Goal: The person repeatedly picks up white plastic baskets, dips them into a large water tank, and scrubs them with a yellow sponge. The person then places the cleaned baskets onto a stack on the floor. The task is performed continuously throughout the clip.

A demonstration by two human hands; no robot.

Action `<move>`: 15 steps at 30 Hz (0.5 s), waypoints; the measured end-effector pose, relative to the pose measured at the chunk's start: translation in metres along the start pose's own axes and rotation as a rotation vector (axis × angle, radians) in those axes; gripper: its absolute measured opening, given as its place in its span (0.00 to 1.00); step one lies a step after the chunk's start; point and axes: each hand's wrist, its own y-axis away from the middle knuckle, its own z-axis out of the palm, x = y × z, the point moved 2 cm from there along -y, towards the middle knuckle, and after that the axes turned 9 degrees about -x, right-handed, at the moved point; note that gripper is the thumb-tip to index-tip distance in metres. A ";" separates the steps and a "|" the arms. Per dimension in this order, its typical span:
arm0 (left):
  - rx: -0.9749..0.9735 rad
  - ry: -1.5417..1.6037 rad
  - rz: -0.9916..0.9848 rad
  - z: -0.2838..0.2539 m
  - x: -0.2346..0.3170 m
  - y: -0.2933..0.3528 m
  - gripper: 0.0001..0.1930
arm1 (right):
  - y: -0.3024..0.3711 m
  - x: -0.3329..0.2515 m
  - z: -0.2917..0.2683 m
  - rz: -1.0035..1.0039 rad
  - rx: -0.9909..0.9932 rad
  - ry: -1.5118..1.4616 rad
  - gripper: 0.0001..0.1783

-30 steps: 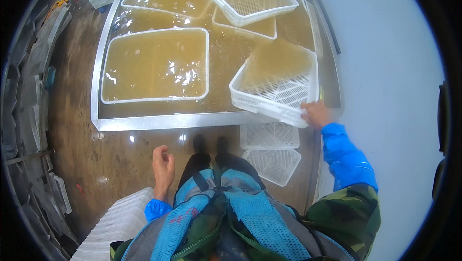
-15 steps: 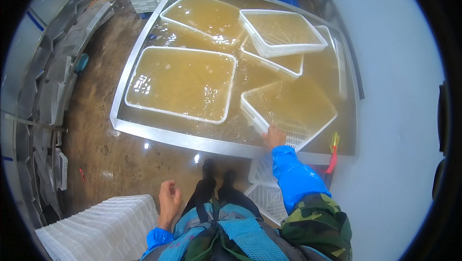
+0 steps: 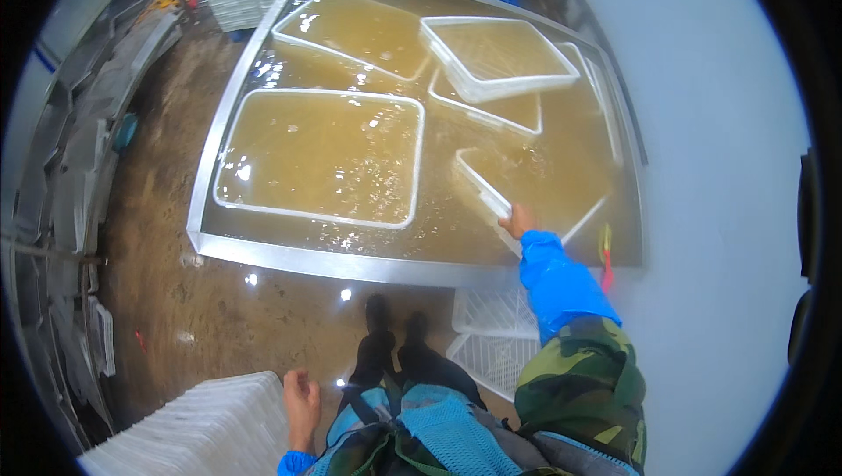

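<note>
My right hand (image 3: 519, 221), in a blue sleeve cover, grips the near left rim of a white plastic basket (image 3: 481, 179). That basket sits tilted in murky yellow-brown water, much of it under the surface. My left hand (image 3: 301, 406) hangs low at my left side, its fingers loosely curled around nothing, beside a stack of white baskets (image 3: 210, 415). Left of the gripped basket, a large white basket (image 3: 320, 94) lies sunk to its rim. Behind, another white basket (image 3: 517, 87) rests partly on a lower basket (image 3: 491, 114).
A wide tank (image 3: 351, 266) with a metal rim holds the water. Near its right corner hangs a yellow and pink object (image 3: 606, 257). White baskets (image 3: 495, 362) stand below the near edge. Metal racks (image 3: 79, 204) line the left, and a pale wall (image 3: 719, 213) stands right.
My right hand has moved slightly right and away from me with the basket's rim. The basket has shifted and sits deeper in the water. My left hand hangs a little lower.
</note>
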 end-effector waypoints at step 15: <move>-0.265 0.031 0.120 0.002 0.048 -0.105 0.13 | 0.127 -0.062 -0.002 -0.033 -0.038 0.183 0.22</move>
